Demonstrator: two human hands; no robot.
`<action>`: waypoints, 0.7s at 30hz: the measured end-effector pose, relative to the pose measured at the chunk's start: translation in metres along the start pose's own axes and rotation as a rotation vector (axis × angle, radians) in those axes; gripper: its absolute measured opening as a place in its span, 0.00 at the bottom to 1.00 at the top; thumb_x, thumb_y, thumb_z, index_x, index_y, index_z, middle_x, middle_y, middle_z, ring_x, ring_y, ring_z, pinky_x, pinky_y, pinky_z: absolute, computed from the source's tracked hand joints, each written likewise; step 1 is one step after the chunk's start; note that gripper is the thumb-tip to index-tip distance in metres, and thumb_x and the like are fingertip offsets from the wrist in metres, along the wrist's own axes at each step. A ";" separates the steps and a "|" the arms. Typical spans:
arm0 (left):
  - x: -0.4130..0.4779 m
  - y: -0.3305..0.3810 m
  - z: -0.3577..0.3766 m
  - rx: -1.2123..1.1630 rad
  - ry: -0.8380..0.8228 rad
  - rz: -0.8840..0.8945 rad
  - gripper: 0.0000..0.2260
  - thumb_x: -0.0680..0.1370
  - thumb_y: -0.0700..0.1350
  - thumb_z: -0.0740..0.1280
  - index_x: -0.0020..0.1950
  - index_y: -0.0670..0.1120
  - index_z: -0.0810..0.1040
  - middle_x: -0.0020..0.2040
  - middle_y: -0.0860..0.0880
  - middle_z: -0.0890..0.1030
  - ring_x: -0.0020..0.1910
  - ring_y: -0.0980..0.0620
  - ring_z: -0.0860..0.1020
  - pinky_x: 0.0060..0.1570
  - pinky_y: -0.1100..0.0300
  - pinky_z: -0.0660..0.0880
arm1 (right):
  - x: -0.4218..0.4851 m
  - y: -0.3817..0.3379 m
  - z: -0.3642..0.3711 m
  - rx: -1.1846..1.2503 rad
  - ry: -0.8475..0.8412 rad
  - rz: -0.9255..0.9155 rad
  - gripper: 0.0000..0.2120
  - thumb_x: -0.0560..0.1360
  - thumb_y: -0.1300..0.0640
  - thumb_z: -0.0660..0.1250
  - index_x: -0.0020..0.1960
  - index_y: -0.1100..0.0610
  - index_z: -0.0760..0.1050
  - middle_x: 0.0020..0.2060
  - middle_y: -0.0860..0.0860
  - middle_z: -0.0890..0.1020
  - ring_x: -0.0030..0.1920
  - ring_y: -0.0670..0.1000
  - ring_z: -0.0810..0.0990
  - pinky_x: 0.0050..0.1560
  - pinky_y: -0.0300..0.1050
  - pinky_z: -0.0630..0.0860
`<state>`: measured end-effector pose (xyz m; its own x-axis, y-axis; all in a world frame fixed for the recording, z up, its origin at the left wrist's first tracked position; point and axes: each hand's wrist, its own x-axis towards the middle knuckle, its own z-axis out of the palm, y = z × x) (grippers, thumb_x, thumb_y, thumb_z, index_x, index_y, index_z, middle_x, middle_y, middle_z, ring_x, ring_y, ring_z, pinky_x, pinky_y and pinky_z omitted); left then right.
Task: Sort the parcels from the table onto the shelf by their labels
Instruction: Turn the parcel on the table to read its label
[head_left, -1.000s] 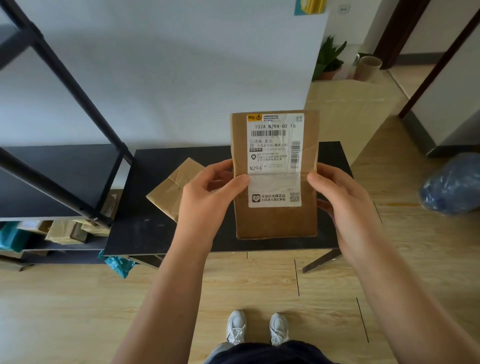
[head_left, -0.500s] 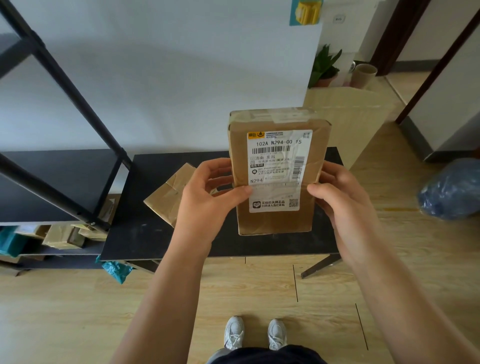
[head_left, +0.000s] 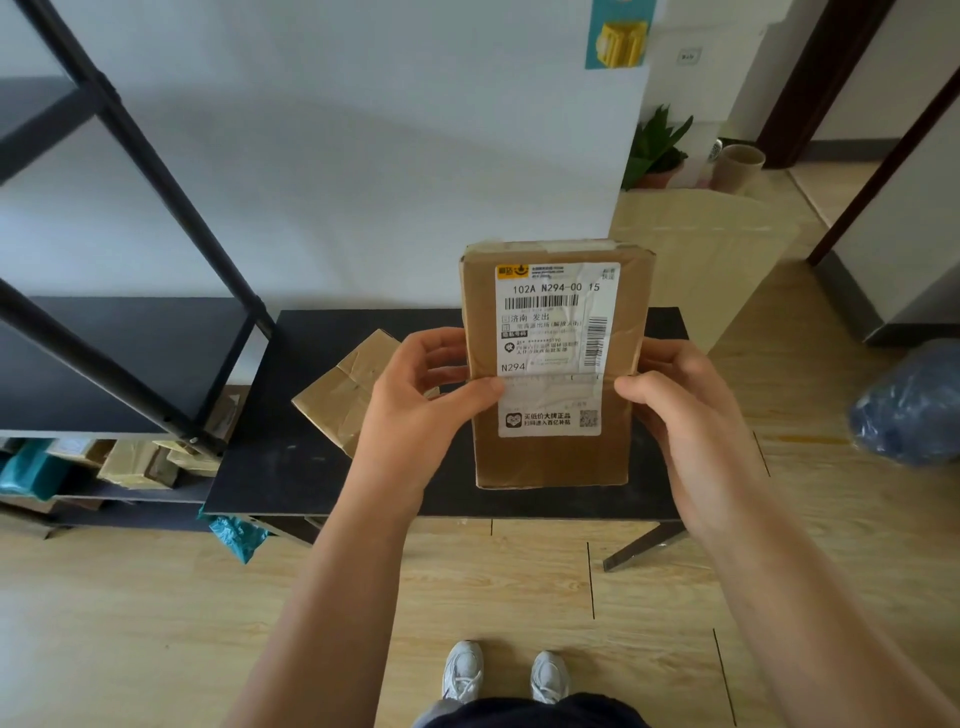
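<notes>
Parcel (head_left: 553, 364) sits up in your two hands, above table (head_left: 291, 467), label (head_left: 553, 348) facing you. Your left hand (head_left: 421, 410) grips left edge, thumb on front. Your right hand (head_left: 685, 410) grips right edge same way. Label reads 102A N294-00 15. You seem to be reading it; shelf spot not picked yet. One more parcel (head_left: 345, 397) lies on table, just left of your hands. Shelf (head_left: 130, 332) at left: several parcels already on low level, count unclear. Looks like two parcels left to sort.
</notes>
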<state>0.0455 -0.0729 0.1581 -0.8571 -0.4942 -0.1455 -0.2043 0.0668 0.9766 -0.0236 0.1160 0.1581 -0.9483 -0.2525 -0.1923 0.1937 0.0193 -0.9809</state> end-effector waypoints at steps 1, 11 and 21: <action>-0.001 0.000 0.001 -0.008 0.005 -0.003 0.18 0.71 0.44 0.76 0.59 0.52 0.76 0.54 0.54 0.84 0.55 0.54 0.82 0.56 0.50 0.81 | 0.000 0.000 0.000 0.000 -0.003 0.005 0.10 0.76 0.63 0.66 0.54 0.52 0.77 0.49 0.49 0.86 0.54 0.50 0.83 0.63 0.58 0.74; -0.018 -0.009 0.014 -0.154 0.046 -0.071 0.16 0.74 0.45 0.73 0.61 0.48 0.77 0.53 0.50 0.85 0.52 0.51 0.85 0.51 0.54 0.82 | -0.005 0.007 -0.012 -0.060 -0.066 0.055 0.09 0.76 0.54 0.68 0.56 0.53 0.77 0.47 0.49 0.86 0.50 0.48 0.84 0.53 0.47 0.77; -0.041 -0.025 -0.003 -0.204 0.167 -0.153 0.16 0.74 0.49 0.73 0.60 0.50 0.78 0.51 0.52 0.86 0.48 0.55 0.85 0.41 0.64 0.81 | -0.013 0.017 0.009 -0.164 -0.156 0.067 0.13 0.75 0.47 0.68 0.58 0.49 0.77 0.50 0.45 0.85 0.52 0.45 0.82 0.53 0.44 0.76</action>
<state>0.0875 -0.0569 0.1403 -0.7307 -0.6216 -0.2823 -0.2115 -0.1870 0.9593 -0.0061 0.1111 0.1444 -0.8819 -0.3918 -0.2622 0.1991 0.1945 -0.9605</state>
